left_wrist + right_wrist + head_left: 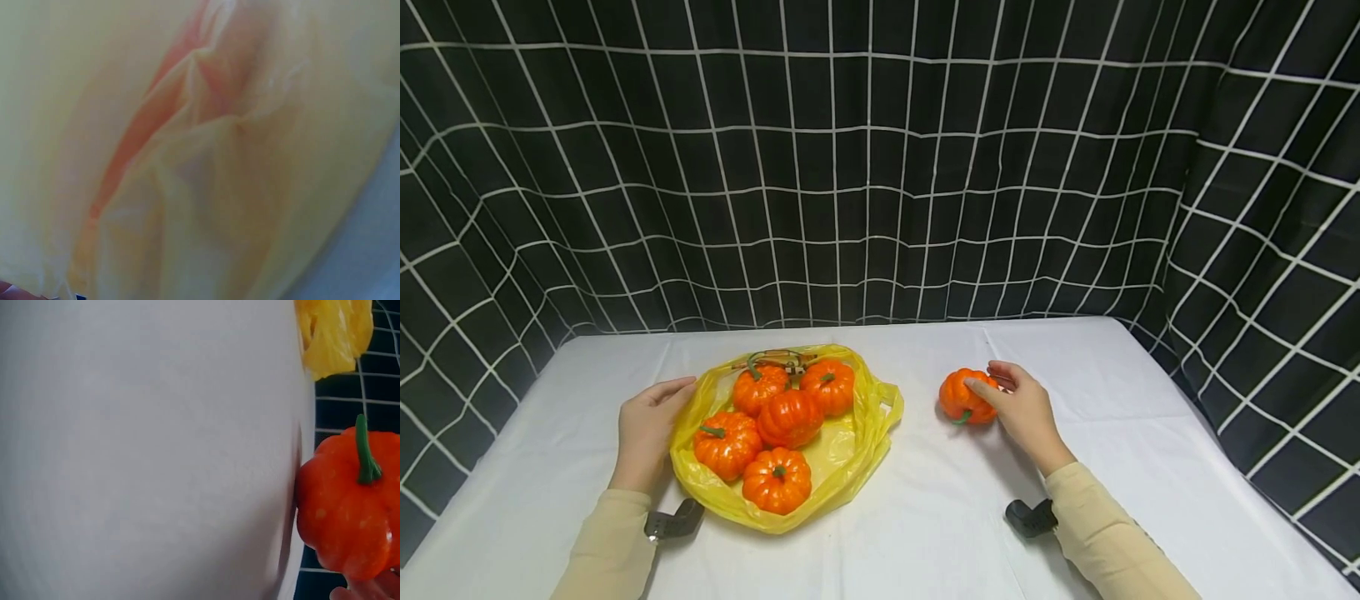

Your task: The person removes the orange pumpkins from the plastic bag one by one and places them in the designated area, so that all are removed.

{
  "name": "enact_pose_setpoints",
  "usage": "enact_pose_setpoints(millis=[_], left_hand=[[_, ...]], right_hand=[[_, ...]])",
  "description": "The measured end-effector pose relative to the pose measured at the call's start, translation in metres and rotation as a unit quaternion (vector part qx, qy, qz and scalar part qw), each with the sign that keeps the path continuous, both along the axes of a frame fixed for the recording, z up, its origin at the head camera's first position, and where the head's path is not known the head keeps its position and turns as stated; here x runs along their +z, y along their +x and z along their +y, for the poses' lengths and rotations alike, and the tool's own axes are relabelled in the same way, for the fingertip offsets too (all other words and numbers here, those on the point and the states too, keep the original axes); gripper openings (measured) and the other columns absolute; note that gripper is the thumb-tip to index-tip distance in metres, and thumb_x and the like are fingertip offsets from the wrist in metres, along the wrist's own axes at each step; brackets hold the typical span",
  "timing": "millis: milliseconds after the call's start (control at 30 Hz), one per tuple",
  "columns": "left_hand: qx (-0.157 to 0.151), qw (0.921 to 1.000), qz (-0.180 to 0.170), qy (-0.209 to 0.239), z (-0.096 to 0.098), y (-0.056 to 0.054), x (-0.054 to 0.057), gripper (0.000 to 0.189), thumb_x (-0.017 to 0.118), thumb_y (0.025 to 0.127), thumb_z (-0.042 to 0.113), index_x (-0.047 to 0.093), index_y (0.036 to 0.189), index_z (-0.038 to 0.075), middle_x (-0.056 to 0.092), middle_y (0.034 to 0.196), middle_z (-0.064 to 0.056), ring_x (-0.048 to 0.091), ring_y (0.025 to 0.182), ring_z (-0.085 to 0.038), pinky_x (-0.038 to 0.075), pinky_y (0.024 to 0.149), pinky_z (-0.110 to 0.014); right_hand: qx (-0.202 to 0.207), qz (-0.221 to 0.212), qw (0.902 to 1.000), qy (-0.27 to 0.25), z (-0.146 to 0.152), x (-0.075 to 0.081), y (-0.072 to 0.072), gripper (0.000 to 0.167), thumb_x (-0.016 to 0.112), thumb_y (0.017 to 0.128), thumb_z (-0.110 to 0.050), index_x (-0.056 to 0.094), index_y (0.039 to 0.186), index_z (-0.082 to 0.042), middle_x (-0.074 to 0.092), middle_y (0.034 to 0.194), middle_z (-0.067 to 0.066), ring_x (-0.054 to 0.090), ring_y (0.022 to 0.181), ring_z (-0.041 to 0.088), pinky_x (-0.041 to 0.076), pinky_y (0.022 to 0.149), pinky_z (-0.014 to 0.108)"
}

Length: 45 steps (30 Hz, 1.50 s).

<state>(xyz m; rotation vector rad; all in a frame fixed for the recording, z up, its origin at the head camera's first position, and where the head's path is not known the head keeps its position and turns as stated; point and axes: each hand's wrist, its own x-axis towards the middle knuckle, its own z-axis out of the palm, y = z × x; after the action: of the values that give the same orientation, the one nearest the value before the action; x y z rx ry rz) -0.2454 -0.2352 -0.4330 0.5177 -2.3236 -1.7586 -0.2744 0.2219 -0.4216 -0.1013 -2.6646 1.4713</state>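
A small orange pumpkin [966, 397] with a green stem is at the right of the table, tilted so the stem faces the near side. My right hand [1024, 414] holds it from its right side, the thumb on the pumpkin's surface. In the right wrist view the pumpkin [350, 506] shows large, fingertips [369, 589] under it. To the left, a yellow plastic bag [842, 479] lies spread wide, with several orange pumpkins [777, 481] inside. My left hand [649, 429] lies along the bag's left side, fingers fairly straight; its thumb is hidden. Yellow plastic [206, 187] fills the left wrist view.
A white cloth covers the table [917, 517]. Behind and on both sides hangs a black curtain [887, 167] with a white grid. Inside the bag's far rim lie thin dark-brown bits [790, 360], too small to make out. Each wrist wears a black camera [1032, 517].
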Motion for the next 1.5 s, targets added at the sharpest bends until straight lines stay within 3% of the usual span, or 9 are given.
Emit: enact_pose_setpoints(millis=[200, 333, 467, 700, 900, 1067, 1300, 1500], left_hand=[[0.004, 0.9999, -0.001, 0.009, 0.0, 0.0, 0.001, 0.044, 0.062, 0.098, 0.034, 0.063, 0.131, 0.005, 0.061, 0.138, -0.016, 0.056, 0.09, 0.01, 0.052, 0.077, -0.006], [0.005, 0.9999, 0.001, 0.01, 0.001, 0.0, 0.001, 0.043, 0.062, 0.098, 0.033, 0.063, 0.13, 0.005, 0.061, 0.138, -0.017, 0.057, 0.088, 0.011, 0.052, 0.077, -0.006], [0.008, 0.9999, 0.002, 0.01, 0.0, -0.001, 0.001, 0.042, 0.062, 0.098, 0.032, 0.064, 0.13, 0.005, 0.062, 0.137, -0.016, 0.057, 0.088, 0.011, 0.052, 0.076, -0.006], [0.003, 1.0, -0.003, 0.007, 0.001, -0.001, -0.001, 0.045, 0.062, 0.098, 0.036, 0.063, 0.131, 0.005, 0.061, 0.139, -0.016, 0.056, 0.092, 0.008, 0.052, 0.077, -0.005], [0.002, 0.9999, -0.003, 0.011, 0.0, -0.001, -0.001, 0.044, 0.062, 0.098, 0.035, 0.063, 0.131, 0.006, 0.061, 0.139, -0.016, 0.057, 0.089, 0.01, 0.052, 0.077, -0.006], [0.001, 0.9999, 0.0, 0.011, 0.0, -0.001, -0.001, 0.045, 0.063, 0.097, 0.035, 0.063, 0.131, 0.005, 0.061, 0.138, -0.016, 0.057, 0.089, 0.01, 0.053, 0.077, -0.007], [0.008, 0.9999, 0.004, 0.014, 0.0, 0.0, 0.001, 0.041, 0.062, 0.098, 0.031, 0.064, 0.13, 0.005, 0.061, 0.138, -0.016, 0.056, 0.089, 0.01, 0.053, 0.077, -0.006], [0.009, 0.9998, 0.006, 0.017, 0.0, 0.0, 0.001, 0.042, 0.063, 0.097, 0.032, 0.065, 0.129, 0.004, 0.063, 0.135, -0.017, 0.059, 0.085, 0.01, 0.054, 0.076, -0.008]], right_hand=[[0.015, 0.063, 0.9976, 0.026, 0.003, -0.002, -0.001, 0.045, 0.065, 0.097, -0.028, 0.058, 0.135, -0.004, 0.062, 0.135, 0.02, 0.06, 0.123, 0.034, 0.049, 0.104, 0.044], [0.026, 0.08, 0.9954, 0.045, 0.004, -0.001, 0.0, 0.036, 0.062, 0.098, -0.024, 0.064, 0.13, -0.006, 0.064, 0.132, 0.02, 0.059, 0.121, 0.035, 0.046, 0.106, 0.048], [0.031, 0.066, 0.9959, 0.053, 0.006, 0.0, 0.001, 0.039, 0.063, 0.098, -0.029, 0.065, 0.13, -0.006, 0.063, 0.132, 0.021, 0.057, 0.122, 0.036, 0.045, 0.107, 0.05], [0.026, 0.039, 0.9974, 0.055, 0.009, 0.0, 0.0, 0.049, 0.07, 0.093, -0.036, 0.064, 0.132, -0.008, 0.063, 0.133, 0.019, 0.06, 0.12, 0.034, 0.051, 0.092, 0.029], [0.031, 0.047, 0.9966, 0.06, 0.01, 0.001, 0.001, 0.043, 0.066, 0.095, -0.035, 0.065, 0.131, -0.011, 0.063, 0.134, 0.018, 0.061, 0.118, 0.033, 0.051, 0.096, 0.033], [0.033, 0.031, 0.9974, 0.056, 0.011, 0.003, 0.001, 0.051, 0.069, 0.093, -0.038, 0.062, 0.136, -0.011, 0.061, 0.136, 0.018, 0.059, 0.119, 0.034, 0.05, 0.088, 0.022], [0.036, 0.008, 0.9975, 0.059, 0.014, 0.004, -0.001, 0.06, 0.076, 0.087, -0.036, 0.058, 0.139, -0.011, 0.058, 0.14, 0.02, 0.057, 0.121, 0.038, 0.054, 0.093, 0.036], [0.017, 0.0, 0.9975, 0.069, 0.016, 0.004, -0.004, 0.062, 0.075, 0.087, -0.035, 0.057, 0.14, -0.009, 0.06, 0.137, 0.021, 0.059, 0.12, 0.037, 0.054, 0.094, 0.036]])
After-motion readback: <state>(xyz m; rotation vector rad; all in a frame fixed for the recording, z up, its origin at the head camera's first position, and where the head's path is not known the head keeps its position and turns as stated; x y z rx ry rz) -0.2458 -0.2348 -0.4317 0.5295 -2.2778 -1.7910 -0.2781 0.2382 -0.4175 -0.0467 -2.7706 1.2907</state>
